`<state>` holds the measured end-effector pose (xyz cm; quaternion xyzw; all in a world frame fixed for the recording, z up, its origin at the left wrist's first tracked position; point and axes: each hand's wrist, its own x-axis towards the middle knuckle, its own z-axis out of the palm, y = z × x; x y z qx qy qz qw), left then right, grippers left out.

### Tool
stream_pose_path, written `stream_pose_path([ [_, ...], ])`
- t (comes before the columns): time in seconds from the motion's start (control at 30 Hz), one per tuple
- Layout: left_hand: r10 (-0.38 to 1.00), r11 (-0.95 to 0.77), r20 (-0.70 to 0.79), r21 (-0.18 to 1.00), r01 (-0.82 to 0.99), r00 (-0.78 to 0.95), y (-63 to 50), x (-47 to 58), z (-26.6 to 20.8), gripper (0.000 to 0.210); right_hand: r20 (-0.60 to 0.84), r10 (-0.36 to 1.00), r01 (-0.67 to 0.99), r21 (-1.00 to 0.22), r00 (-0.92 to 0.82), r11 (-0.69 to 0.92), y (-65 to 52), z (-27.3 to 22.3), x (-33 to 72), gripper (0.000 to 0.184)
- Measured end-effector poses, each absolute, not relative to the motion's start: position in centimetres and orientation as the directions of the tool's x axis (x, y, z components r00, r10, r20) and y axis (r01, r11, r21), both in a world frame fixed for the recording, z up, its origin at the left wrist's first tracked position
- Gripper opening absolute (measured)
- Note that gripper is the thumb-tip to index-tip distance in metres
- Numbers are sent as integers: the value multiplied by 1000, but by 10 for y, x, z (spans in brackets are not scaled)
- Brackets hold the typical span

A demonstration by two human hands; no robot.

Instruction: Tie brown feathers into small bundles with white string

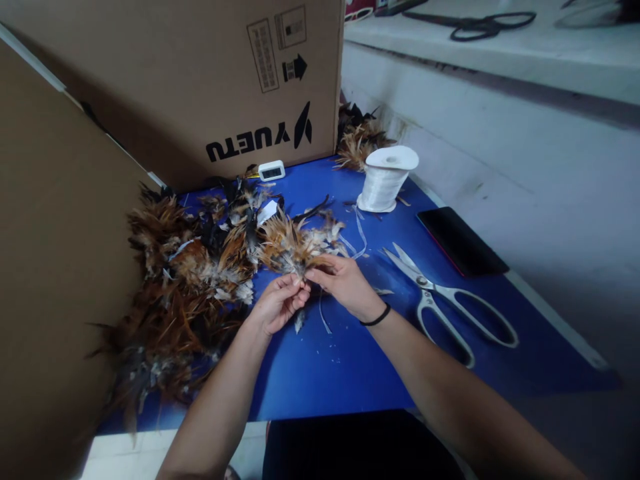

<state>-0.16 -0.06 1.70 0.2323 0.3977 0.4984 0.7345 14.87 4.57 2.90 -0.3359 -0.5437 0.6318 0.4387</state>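
Note:
Both hands meet over the middle of the blue table. A bunch of brown and grey feathers (287, 243) fans out away from me, its quill ends pinched between my fingers. My left hand (280, 301) is closed, thumb and forefinger gripping the base of the bunch. From the other side my right hand (345, 283), with a black band at the wrist, pinches the same base. White ribbon (361, 233) lies behind the right hand, and a thin strand hangs below it. Exactly how the fingertips overlap is hard to make out.
Loose feather piles (170, 320) cover the table's left side beside a large cardboard box (175, 80). To the right are a white ribbon spool (384, 183), large scissors (425, 283) and a dark phone-like slab (463, 240). Black scissors (480, 25) rest on the ledge.

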Motion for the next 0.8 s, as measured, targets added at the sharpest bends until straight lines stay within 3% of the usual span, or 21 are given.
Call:
stream_pose_path([
  [0.4, 918, 395, -332, 730, -557, 216, -2, -2, 13, 20, -5, 926, -252, -962, -378, -108, 42, 28, 143, 16],
  [0.8, 911, 411, -340, 706, -577, 233, -1, -3, 12, 20, 103, 930, -241, -970, -353, 16, 45, 22, 144, 11],
])
